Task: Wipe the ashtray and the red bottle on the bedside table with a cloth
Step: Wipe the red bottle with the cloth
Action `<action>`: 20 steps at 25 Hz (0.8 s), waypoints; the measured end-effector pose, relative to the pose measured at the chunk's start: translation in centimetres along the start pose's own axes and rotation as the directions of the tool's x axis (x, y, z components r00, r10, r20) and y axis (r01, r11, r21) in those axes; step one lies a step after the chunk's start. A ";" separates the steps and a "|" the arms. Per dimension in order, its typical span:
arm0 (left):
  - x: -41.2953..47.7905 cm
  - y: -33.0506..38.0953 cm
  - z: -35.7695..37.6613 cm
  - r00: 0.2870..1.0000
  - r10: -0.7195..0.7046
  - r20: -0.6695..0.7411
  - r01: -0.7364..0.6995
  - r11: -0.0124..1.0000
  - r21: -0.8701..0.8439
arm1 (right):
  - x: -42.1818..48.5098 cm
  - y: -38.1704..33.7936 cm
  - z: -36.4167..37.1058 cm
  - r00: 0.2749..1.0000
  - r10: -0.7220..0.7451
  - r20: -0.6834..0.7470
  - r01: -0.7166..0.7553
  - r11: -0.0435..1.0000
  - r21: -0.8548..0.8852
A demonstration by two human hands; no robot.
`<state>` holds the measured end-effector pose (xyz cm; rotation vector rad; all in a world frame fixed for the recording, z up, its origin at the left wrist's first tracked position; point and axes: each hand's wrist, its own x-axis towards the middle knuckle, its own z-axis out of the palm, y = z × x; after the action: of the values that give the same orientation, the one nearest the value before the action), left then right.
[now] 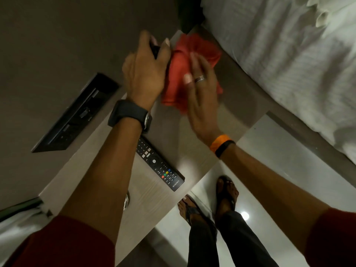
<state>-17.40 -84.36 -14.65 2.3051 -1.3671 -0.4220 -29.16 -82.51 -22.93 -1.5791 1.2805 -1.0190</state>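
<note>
My left hand [144,70] is closed around the top of the red bottle, of which only a dark part [155,51] shows between thumb and fingers. My right hand [200,89] presses a red cloth [194,49] against the bottle's side; the cloth hides the bottle's body. Both hands are above the far end of the bedside table [237,105]. The picture is blurred around the hands. A glassy rim, probably the ashtray [126,202], peeks out beside my left forearm at the table's near end, mostly hidden.
A black TV remote [159,166] lies on the table under my left forearm. A black switch panel [75,114] is set in the wall on the left. The bed with white linen [289,54] borders the table on the right. My sandalled feet [208,205] stand on a glossy floor.
</note>
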 end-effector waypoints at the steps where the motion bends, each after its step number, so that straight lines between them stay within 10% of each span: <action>1: 0.1 0.4 0.3 0.997 -0.078 -0.004 0.078 0.993 0.093 | -1.2 -0.3 0.7 0.993 -0.112 0.022 0.113 0.990 -0.078; 5: 0.6 0.0 -0.1 0.951 -0.262 0.165 0.213 0.940 0.267 | -1.4 3.6 -1.5 0.961 -0.205 0.184 0.253 0.921 -0.295; 10: -0.5 -1.0 -2.0 0.906 0.011 0.422 0.126 0.947 -0.296 | -0.6 6.0 -5.3 0.968 0.027 0.248 0.029 0.975 -0.221; 13: -1.0 -1.0 -1.4 0.922 0.156 0.354 -0.025 0.937 -0.348 | 0.4 5.1 -5.7 0.962 0.141 0.232 -0.105 0.981 -0.161; 20: -3.0 -0.9 1.8 0.998 0.055 0.011 -0.051 0.975 -0.216 | -2.0 3.2 -3.5 0.971 -0.053 0.231 0.079 0.992 -0.101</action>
<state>-18.95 -81.64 -16.55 2.0893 -1.3181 -0.5454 -33.74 -81.36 -25.04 -1.7772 1.1483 -0.7913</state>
